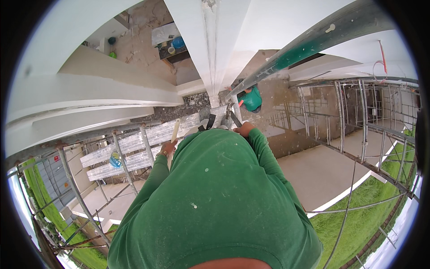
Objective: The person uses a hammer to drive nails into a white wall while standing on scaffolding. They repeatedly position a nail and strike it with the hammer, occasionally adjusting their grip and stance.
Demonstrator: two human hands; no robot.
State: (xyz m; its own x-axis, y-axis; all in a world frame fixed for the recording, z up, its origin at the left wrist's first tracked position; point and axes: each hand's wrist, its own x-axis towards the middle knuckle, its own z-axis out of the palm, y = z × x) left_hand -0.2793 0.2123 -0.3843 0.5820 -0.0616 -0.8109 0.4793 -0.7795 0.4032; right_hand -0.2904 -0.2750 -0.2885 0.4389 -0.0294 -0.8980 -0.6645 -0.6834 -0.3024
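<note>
Left fingers [168,149] closed round pale stick [175,129], right fingers [244,129] round dark tool [235,119]; white bucket [171,50], contents unclear

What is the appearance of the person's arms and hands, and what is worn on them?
The left sleeve and right sleeve are long and green, matching the shirt, which carries small pale specks. The left hand and right hand wear no gloves. A thin band seems to circle the left wrist, too small to identify.
</note>
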